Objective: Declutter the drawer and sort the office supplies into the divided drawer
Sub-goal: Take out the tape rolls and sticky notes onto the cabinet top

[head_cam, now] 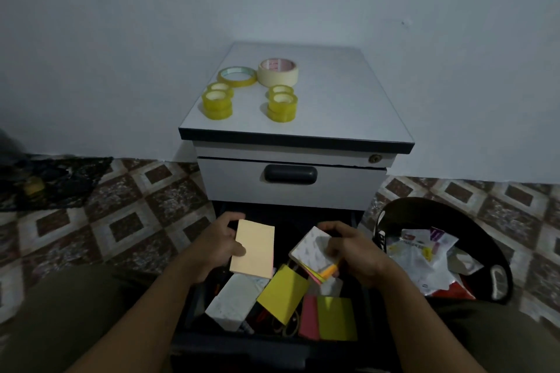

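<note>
At the bottom of the frame, the open drawer (194, 306) holds three loose sticky-note pads: one yellow square (283, 294), one pink (308, 316), one lime (337, 318), beside a white block (233, 301). Above them, the left hand (216, 247) has its grip pinching a peach pad (254, 248); the right hand (354, 251) pinches a mixed-colour stack (315, 248). At right, a black bin (491, 239) holds crumpled wrappers. Farther up, the cabinet (327, 100) top carries six tape rolls: four small yellow (217, 104), one thin ring (238, 76), one cream (278, 71).

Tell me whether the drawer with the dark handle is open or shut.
Shut: the upper drawer sits flush with the cabinet front.
</note>
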A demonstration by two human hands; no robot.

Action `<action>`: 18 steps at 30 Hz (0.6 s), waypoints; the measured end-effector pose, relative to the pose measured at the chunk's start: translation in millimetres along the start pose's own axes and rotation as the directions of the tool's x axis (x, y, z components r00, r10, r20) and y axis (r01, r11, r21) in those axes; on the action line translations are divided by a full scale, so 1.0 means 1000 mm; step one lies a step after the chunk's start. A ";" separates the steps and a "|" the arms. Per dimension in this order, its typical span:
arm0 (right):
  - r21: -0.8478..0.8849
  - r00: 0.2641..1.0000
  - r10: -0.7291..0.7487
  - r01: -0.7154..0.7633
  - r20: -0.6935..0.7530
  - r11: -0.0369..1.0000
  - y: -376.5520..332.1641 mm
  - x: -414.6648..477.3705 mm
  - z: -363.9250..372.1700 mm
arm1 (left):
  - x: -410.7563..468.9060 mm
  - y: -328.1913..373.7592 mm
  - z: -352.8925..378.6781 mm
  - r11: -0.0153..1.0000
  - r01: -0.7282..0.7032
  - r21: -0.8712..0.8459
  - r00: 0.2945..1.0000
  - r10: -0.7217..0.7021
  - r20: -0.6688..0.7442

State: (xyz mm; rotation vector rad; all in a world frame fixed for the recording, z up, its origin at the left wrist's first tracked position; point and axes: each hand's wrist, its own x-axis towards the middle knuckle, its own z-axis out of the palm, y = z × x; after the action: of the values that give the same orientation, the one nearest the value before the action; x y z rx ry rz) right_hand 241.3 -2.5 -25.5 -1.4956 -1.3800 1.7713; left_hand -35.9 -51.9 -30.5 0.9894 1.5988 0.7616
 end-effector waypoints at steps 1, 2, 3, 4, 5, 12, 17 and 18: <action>0.006 1.000 -0.009 0.009 0.006 1.000 -0.007 -0.008 -0.003 | -0.008 0.008 -0.002 1.000 -0.015 -0.003 1.000 0.015 0.015; 0.008 1.000 -0.023 0.023 0.013 1.000 -0.015 -0.018 -0.006 | -0.016 0.017 -0.005 1.000 -0.030 -0.006 0.999 0.030 0.026; 0.005 0.999 -0.041 0.041 0.016 0.999 -0.023 -0.028 -0.008 | -0.023 0.026 -0.006 0.999 -0.051 -0.013 0.998 0.052 0.039; 0.003 0.998 -0.061 0.061 0.013 0.998 -0.030 -0.037 -0.010 | -0.030 0.035 -0.007 0.997 -0.074 -0.030 0.996 0.075 0.048; 0.000 0.996 -0.084 0.084 0.005 0.997 -0.039 -0.048 -0.012 | -0.036 0.043 -0.008 0.994 -0.097 -0.049 0.994 0.099 0.053; 0.001 0.974 -0.193 0.195 -0.120 0.981 -0.099 -0.101 -0.034 | -0.062 0.112 0.000 0.955 -0.260 -0.144 0.962 0.269 0.050; 0.023 0.922 -0.268 0.285 -0.281 0.958 -0.145 -0.104 -0.058 | -0.052 0.170 0.010 0.929 -0.357 -0.100 0.934 0.354 -0.042; 0.018 0.905 -0.289 0.310 -0.313 0.951 -0.154 -0.101 -0.063 | -0.046 0.181 0.012 0.928 -0.362 -0.090 0.932 0.357 -0.065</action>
State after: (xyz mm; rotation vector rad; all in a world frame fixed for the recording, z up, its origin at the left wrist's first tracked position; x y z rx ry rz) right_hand 291.3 2.2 162.4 -1.3677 -1.2954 1.3202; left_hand 19.6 -10.4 143.4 1.2150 1.4187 1.1131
